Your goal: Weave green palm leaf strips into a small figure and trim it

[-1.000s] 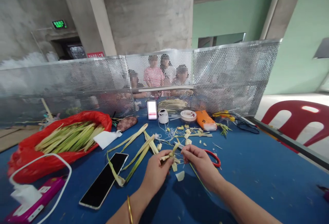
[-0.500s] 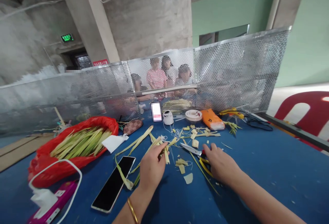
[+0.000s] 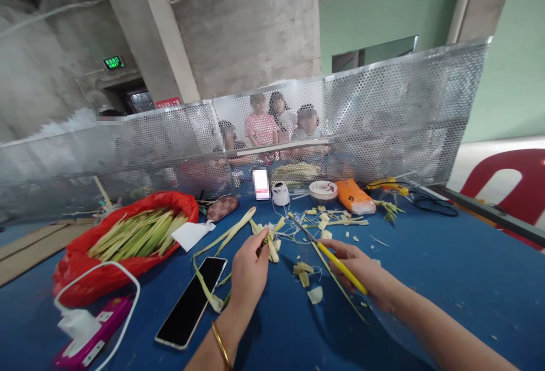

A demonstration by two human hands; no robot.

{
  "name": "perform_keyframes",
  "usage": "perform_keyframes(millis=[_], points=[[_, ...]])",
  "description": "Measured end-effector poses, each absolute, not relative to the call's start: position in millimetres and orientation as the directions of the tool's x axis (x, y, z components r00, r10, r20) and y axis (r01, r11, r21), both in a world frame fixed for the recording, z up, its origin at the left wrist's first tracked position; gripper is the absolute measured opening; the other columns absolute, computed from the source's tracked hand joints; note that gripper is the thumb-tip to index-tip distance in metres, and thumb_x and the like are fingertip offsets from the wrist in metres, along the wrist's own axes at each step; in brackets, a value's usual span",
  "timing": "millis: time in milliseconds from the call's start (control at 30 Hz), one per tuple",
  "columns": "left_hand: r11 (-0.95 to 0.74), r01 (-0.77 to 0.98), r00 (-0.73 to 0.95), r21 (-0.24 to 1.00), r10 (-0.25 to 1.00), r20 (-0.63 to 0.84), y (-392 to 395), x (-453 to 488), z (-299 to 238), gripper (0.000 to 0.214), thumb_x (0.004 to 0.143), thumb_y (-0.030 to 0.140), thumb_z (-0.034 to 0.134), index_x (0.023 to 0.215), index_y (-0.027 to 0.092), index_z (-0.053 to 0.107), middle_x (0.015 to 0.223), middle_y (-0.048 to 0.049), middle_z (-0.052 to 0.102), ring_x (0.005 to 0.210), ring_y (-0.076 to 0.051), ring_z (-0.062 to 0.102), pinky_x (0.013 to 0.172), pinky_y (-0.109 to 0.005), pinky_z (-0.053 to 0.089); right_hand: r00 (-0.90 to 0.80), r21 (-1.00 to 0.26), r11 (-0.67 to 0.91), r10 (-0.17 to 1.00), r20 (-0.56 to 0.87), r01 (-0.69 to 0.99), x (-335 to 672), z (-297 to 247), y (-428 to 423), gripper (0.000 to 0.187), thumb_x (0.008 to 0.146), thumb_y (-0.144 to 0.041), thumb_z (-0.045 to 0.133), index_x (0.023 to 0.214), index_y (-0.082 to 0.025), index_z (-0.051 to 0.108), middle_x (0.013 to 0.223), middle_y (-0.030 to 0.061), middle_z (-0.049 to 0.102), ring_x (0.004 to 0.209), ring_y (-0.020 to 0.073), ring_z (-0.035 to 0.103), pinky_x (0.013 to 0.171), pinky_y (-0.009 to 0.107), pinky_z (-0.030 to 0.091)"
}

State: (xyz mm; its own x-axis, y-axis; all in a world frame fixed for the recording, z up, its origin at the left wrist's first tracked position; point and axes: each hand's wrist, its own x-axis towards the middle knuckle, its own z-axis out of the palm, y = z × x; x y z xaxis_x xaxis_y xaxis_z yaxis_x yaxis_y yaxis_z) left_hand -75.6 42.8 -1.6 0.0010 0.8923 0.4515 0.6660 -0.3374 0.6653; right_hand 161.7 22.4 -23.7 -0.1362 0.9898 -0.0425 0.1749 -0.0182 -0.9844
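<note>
My left hand (image 3: 250, 269) is closed around a bundle of pale leaf strips (image 3: 272, 246), their ends sticking out past the thumb and fingers. Long folded strips (image 3: 227, 234) trail from it to the left, one lying across a black phone (image 3: 191, 305). In my right hand (image 3: 355, 269) are yellow-handled scissors (image 3: 340, 266), raised off the table, the blades pointing up and left toward the bundle. Between and beyond the hands lie leaf scraps (image 3: 303, 273), white thread and small cut pieces (image 3: 326, 234).
A red plastic bag (image 3: 76, 271) of green leaf strips stands left, near a purple power strip (image 3: 96, 331). At the back are a thread spool (image 3: 280, 194), a tape roll (image 3: 322, 190), an orange tissue pack (image 3: 355, 196) and a yellow glue gun (image 3: 387, 186). Behind a perforated metal screen (image 3: 395, 115) sit several people.
My right hand has picked the scissors up from the table and turned them toward the bundle. My left hand has barely moved and keeps hold of the strips.
</note>
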Motion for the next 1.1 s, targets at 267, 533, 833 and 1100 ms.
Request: perform_keyframes(millis=[267,533,833,1100], points=[[-0.276,0.619,-0.138,0.735,0.883,0.448,43,-79,3,0.038,0.083,0.025,0.055,0.12,0.021,0.066,0.108,-0.0077,0.072,0.085,-0.022,0.069,0.079,-0.036,0.054,-0.577,-0.588,-0.531,0.807,-0.13,-0.61,125,-10,-15,0.05,0.067,-0.061,0.073,0.098,-0.023,0.061,0.076,0.0007,0.056,0.061,0.0114,0.05,0.061,0.025,0.043],[-0.235,0.614,-0.19,0.753,0.883,0.43,40,-74,6,0.037,0.083,0.027,0.054,0.117,0.019,0.069,0.099,-0.0076,0.074,0.08,-0.02,0.067,0.077,-0.032,0.053,-0.658,-0.602,-0.569,0.747,-0.095,-0.56,124,-4,-18,0.066,0.083,-0.078,0.032,0.099,-0.021,0.06,0.066,-0.001,0.052,0.046,0.0078,0.043,0.045,0.02,0.037],[-0.265,0.637,-0.175,0.724,0.865,0.47,43,-76,2,0.037,0.083,0.027,0.056,0.117,0.02,0.068,0.107,-0.007,0.073,0.094,-0.022,0.068,0.086,-0.034,0.052,-0.715,-0.615,-0.6,0.694,-0.083,-0.511,123,-10,-18,0.069,0.086,-0.075,0.026,0.109,-0.019,0.057,0.068,0.0012,0.055,0.044,0.0085,0.047,0.043,0.021,0.041],[-0.311,0.7,-0.107,0.643,0.844,0.525,40,-72,-2,0.035,0.083,0.028,0.057,0.116,0.022,0.069,0.109,-0.0067,0.073,0.094,-0.023,0.069,0.087,-0.035,0.053,-0.677,-0.631,-0.579,0.728,-0.113,-0.517,122,-11,-17,0.066,0.088,-0.073,0.027,0.116,-0.02,0.054,0.067,0.0003,0.056,0.044,0.0088,0.048,0.044,0.021,0.043]])
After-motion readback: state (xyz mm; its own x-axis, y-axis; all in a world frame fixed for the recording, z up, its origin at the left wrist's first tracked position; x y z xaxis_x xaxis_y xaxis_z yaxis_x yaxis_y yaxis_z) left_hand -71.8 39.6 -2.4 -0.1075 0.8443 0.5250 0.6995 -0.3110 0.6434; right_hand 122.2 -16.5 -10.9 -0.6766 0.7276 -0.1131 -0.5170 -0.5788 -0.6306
